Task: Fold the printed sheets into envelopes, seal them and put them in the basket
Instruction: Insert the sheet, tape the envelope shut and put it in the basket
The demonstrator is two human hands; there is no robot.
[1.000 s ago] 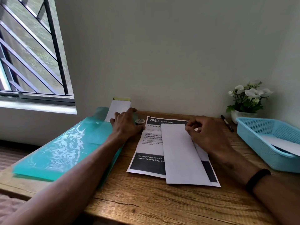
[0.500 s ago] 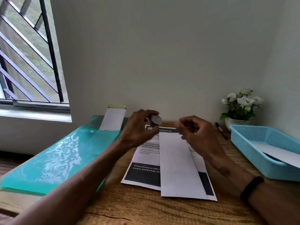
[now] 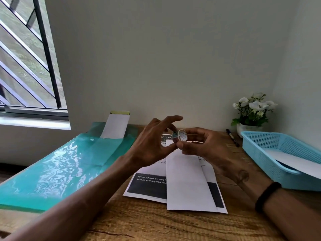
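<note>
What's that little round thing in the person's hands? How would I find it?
Start at the wooden table and the folded printed sheet lying in its middle. Just above the sheet, the left hand and right hand meet around a small tape roll. It is the only round, shiny thing there.

You work on a wooden table (image 3: 156, 223), its grain rough-looking and matt, with dark cracks. The printed sheet (image 3: 149, 186) and the folded white sheet (image 3: 187, 181) over it are plain matt paper. To your left the teal folder (image 3: 52, 171) is glossy plastic, its film rippled and catching window light. The blue basket (image 3: 271, 153) is matt plastic with perforated mesh walls. The small tape roll (image 3: 179, 135) between your fingers looks shiny and clear. Your right wrist carries a matt black band (image 3: 266, 195).
</note>
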